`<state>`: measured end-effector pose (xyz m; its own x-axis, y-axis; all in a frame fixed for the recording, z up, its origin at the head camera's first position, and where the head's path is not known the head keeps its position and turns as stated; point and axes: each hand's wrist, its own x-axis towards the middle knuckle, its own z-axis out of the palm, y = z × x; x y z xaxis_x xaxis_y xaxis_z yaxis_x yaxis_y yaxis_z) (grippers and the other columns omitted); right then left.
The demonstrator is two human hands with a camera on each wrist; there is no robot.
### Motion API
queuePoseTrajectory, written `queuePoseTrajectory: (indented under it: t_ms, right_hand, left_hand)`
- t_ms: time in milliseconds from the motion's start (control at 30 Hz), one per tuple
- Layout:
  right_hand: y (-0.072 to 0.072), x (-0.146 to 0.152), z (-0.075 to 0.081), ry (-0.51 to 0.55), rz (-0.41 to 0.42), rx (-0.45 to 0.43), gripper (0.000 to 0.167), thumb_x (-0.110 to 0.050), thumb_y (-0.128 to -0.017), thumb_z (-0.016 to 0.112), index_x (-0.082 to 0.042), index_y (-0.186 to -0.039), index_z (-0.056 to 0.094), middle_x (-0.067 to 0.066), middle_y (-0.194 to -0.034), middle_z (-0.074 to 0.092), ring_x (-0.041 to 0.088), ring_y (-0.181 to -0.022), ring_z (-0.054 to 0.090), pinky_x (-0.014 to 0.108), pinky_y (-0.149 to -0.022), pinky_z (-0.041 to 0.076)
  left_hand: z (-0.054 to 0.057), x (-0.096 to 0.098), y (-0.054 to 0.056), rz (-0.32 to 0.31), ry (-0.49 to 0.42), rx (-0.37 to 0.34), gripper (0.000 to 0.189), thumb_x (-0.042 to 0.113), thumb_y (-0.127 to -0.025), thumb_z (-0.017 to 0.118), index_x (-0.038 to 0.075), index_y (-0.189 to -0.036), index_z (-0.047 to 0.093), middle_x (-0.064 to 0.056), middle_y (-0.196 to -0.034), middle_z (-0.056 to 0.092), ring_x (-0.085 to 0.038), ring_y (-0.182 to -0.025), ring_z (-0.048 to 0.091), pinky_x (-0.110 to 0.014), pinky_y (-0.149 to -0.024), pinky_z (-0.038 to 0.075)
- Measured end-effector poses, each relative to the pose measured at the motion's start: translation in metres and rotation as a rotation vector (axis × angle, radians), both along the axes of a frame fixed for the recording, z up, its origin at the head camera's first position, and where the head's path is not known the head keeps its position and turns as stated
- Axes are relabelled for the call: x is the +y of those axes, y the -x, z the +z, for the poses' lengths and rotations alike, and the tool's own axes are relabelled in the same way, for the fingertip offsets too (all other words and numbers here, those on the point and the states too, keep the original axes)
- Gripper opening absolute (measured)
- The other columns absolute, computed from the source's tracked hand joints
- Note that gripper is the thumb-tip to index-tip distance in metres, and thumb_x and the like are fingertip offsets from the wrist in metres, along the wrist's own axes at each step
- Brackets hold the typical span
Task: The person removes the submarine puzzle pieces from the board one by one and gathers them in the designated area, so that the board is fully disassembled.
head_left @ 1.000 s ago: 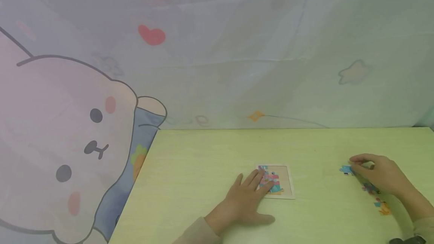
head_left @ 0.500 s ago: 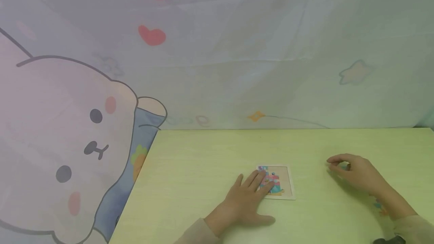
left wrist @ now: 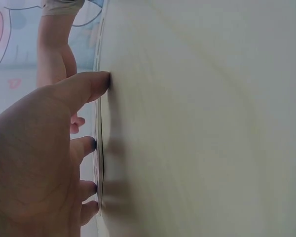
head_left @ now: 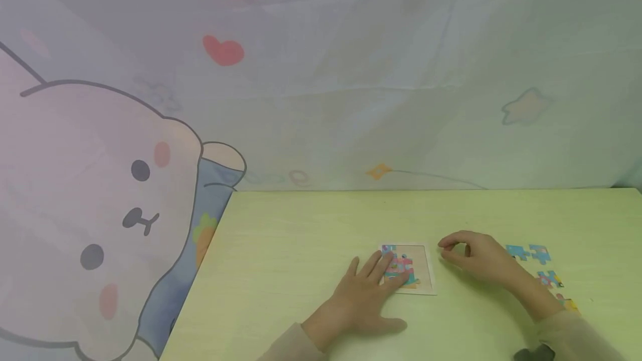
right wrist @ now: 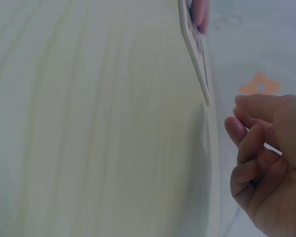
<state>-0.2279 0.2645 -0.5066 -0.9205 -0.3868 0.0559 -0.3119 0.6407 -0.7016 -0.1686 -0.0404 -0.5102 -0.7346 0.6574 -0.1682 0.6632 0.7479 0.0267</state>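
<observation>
My left hand (head_left: 363,301) lies spread over the left side of a small square jigsaw puzzle tray (head_left: 432,272), fingertips on the assembled pink and teal pieces (head_left: 408,263). Bare backing shows along the tray's top and right. In the left wrist view, the same hand's thumb (left wrist: 89,86) reaches down to the tabletop. My right hand (head_left: 481,255) hovers just right of the tray, thumb and forefinger tips brought together, other fingers curled in. The right wrist view shows its fingers (right wrist: 251,143) near the tray's corner; I cannot tell whether a puzzle piece sits between the tips.
Loose blue puzzle pieces (head_left: 539,253) lie to the right, behind the right forearm. A pink and blue piece (head_left: 550,278) and a yellow one (head_left: 572,304) lie nearer. A printed cloth backdrop (head_left: 351,71) hangs along the table's (head_left: 301,227) far edge.
My right hand has moved left from the loose pieces to beside the tray, bringing the blue pieces back into sight. My left hand has stayed on the tray.
</observation>
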Motion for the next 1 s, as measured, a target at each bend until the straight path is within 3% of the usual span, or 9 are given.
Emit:
queuePoseTrajectory:
  t_ms: [333, 467, 600, 1000]
  right_hand:
    - [0.002, -0.041, -0.006, -0.005, 0.074, -0.016, 0.022, -0.028, -0.097, 0.076, -0.014, -0.113, 0.076, -0.005, -0.107, 0.072, 0.008, -0.063, 0.053, 0.027, -0.059, 0.049]
    - [0.001, -0.051, -0.006, -0.021, 0.092, -0.036, 0.03, -0.035, -0.097, 0.074, -0.012, -0.116, 0.074, -0.001, -0.114, 0.071, 0.012, -0.084, 0.062, 0.036, -0.077, 0.056]
    - [-0.001, -0.059, -0.005, -0.037, 0.103, -0.051, 0.032, -0.036, -0.097, 0.075, -0.011, -0.116, 0.073, 0.001, -0.115, 0.069, 0.022, -0.105, 0.064, 0.05, -0.088, 0.056]
    - [-0.005, -0.065, -0.002, -0.063, 0.103, -0.083, 0.028, -0.03, -0.092, 0.08, -0.011, -0.108, 0.07, 0.001, -0.108, 0.064, 0.023, -0.102, 0.061, 0.051, -0.087, 0.055]
  left_hand:
    - [0.0, -0.001, 0.0, -0.027, -0.007, -0.01, 0.082, 0.078, -0.097, 0.037, 0.041, -0.167, 0.014, -0.011, -0.174, 0.005, -0.032, -0.159, 0.005, -0.065, -0.118, 0.025]
    - [0.0, -0.002, 0.0, -0.03, -0.014, -0.017, 0.083, 0.078, -0.097, 0.036, 0.041, -0.167, 0.011, -0.012, -0.174, 0.004, -0.033, -0.159, 0.004, -0.066, -0.118, 0.024]
    - [-0.001, -0.003, 0.0, -0.036, -0.018, -0.008, 0.081, 0.079, -0.097, 0.034, 0.042, -0.166, 0.012, -0.013, -0.174, 0.004, -0.033, -0.159, 0.004, -0.067, -0.117, 0.025]
    - [-0.001, -0.001, 0.001, -0.039, -0.001, -0.009, 0.081, 0.079, -0.097, 0.036, 0.042, -0.166, 0.015, -0.012, -0.174, 0.002, -0.033, -0.159, 0.003, -0.067, -0.117, 0.026]
